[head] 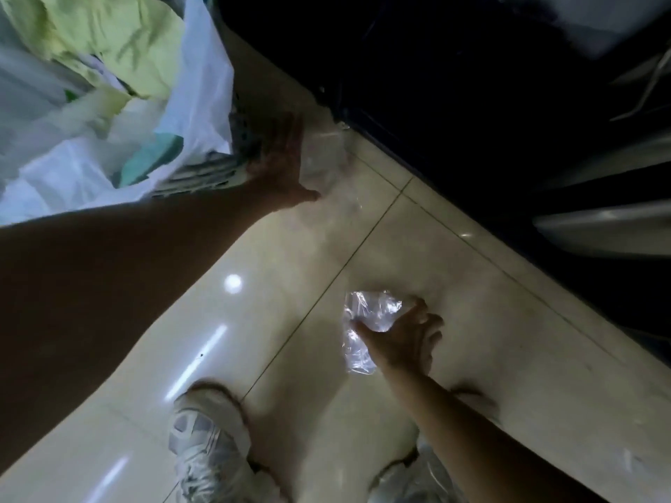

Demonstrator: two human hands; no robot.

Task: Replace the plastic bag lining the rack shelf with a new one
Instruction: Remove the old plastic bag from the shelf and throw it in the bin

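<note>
A crumpled clear plastic bag (pixel 366 326) is low over the beige floor tiles, and my right hand (pixel 403 339) has its thumb and fingers closed around it. My left hand (pixel 281 165) is stretched out flat with fingers apart, just beside a second, faint clear plastic sheet (pixel 326 157) near the corner of a wire basket (pixel 214 172). Whether that hand touches the sheet I cannot tell; the image is blurred there. A white plastic bag (pixel 203 85) lines the basket and holds yellow and green cloth (pixel 120 41).
A dark cabinet or rack base (pixel 472 85) runs along the upper right, with metal rails (pixel 599 219) at the right edge. My white shoe (pixel 207 441) stands on the glossy tile floor (pixel 508 357) at the bottom, with more clear plastic (pixel 417 481) by my other foot.
</note>
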